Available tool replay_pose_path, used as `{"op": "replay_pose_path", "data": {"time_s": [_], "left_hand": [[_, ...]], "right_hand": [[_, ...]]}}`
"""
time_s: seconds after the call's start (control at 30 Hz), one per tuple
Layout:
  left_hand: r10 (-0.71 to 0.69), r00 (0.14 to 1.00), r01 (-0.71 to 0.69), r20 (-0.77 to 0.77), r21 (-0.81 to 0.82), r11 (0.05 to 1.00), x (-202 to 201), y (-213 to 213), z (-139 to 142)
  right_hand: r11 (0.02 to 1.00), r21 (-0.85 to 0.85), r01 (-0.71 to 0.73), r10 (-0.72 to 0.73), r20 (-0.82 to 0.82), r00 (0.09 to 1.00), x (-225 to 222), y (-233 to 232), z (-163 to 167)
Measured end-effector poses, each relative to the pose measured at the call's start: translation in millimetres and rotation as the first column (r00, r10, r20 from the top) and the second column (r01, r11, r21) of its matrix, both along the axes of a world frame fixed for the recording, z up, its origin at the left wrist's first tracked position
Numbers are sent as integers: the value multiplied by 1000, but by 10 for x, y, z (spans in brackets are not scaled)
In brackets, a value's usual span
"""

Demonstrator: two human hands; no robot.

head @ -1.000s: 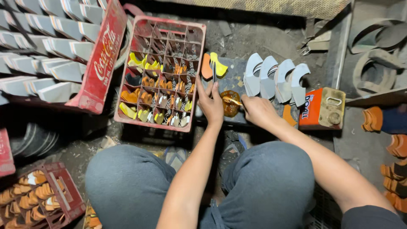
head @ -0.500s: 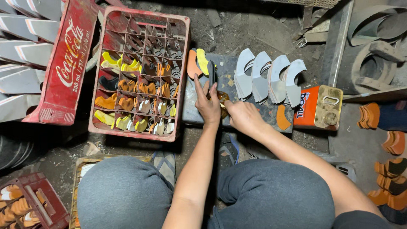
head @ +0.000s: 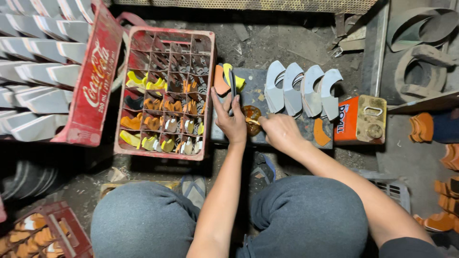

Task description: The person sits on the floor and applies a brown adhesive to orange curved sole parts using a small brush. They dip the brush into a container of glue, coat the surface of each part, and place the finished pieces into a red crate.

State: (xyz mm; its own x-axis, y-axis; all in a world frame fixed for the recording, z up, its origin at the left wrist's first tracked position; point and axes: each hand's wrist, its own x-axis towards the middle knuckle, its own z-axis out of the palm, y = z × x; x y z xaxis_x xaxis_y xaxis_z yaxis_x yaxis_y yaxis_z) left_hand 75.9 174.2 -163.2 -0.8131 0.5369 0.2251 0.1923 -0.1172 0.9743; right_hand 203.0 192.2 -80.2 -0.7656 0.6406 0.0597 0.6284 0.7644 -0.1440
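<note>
My left hand [head: 230, 122] rests on a dark stone slab [head: 253, 93] and pinches a thin dark strip [head: 232, 86] that stands up between its fingers. Just past the strip lie an orange sole-shaped piece [head: 220, 80] and a yellow one [head: 237, 80]. A small glossy brown jar [head: 250, 114] sits between my hands. My right hand [head: 280, 132] is closed beside the jar, its fingertips on a small pale stick [head: 254, 122] at the jar's rim. My knees in grey trousers fill the lower frame.
A red divided crate [head: 165, 149] left of the slab holds several yellow and orange pieces. A tilted red crate [head: 93, 91] of grey pieces stands further left. Several grey curved pieces [head: 302, 88], an orange tin can [head: 362, 119] and orange pieces [head: 420, 126] lie right. Another crate [head: 45, 234] is bottom left.
The view has shifted, so the crates and slab sit differently in frame. Both hands stay at the brown jar; the left hand's fingers have drawn in around the dark strip.
</note>
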Motion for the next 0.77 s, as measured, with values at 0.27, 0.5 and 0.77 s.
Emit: {"op": "replay_pose_path", "data": {"time_s": [0.27,0.5,0.77], "left_hand": [[-66,998,63,0,291,955,-338,-263,694],[-163,970,207,-179,265,942,-683,-698,1590],[-434,874,454,-221,49,890,-1330,-1516,2231]], "right_hand": [[993,83,89,-86,-36,996,373,-161,781],[968,34,248,-203,-474,857,410,-436,411],[950,76,302,-204,-582,787,506,-573,526]]}}
